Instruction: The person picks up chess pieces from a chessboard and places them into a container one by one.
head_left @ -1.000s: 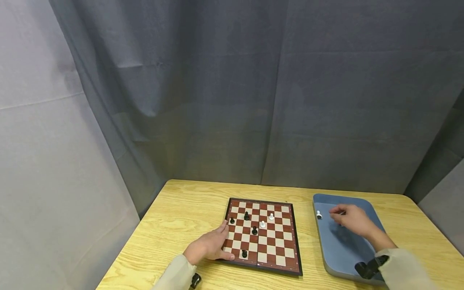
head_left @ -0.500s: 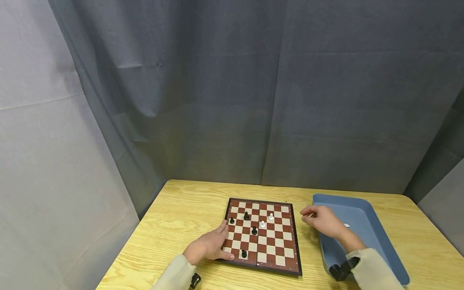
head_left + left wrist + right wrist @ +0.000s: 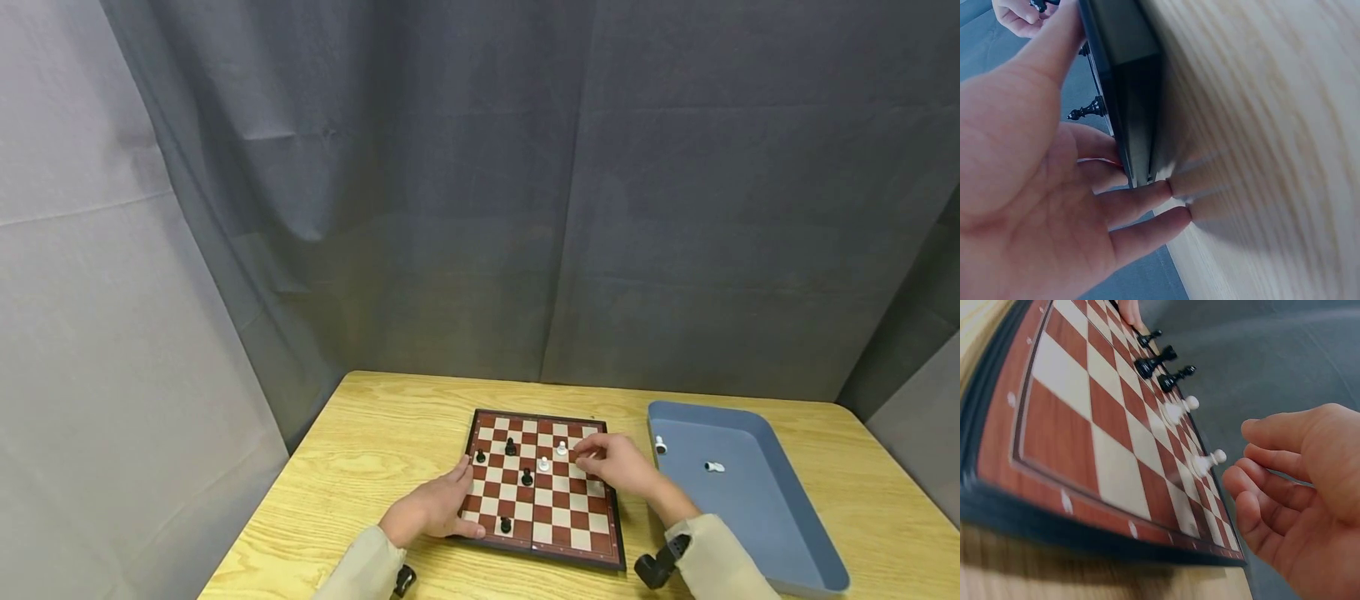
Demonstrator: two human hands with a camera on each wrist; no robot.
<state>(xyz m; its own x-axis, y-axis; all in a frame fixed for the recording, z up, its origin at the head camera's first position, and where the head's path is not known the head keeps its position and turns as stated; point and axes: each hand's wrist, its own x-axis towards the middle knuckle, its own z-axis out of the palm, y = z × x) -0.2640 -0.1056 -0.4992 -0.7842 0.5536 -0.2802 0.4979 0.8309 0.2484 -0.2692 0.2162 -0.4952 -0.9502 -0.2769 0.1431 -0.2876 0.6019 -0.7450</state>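
My right grip, loosely spread and apparently holding nothing, is just beside the far white pawn on the board. I'd pinch squarely and lift straight, with my left grip, fingers extended, bracing the board's edge.

4 blk pcs, approx. 4 wht

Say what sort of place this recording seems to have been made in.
Probably a curtained-off recording booth: a dark grey fabric curtain hangs behind a yellow wood-grain table, with pale grey fabric on the left.
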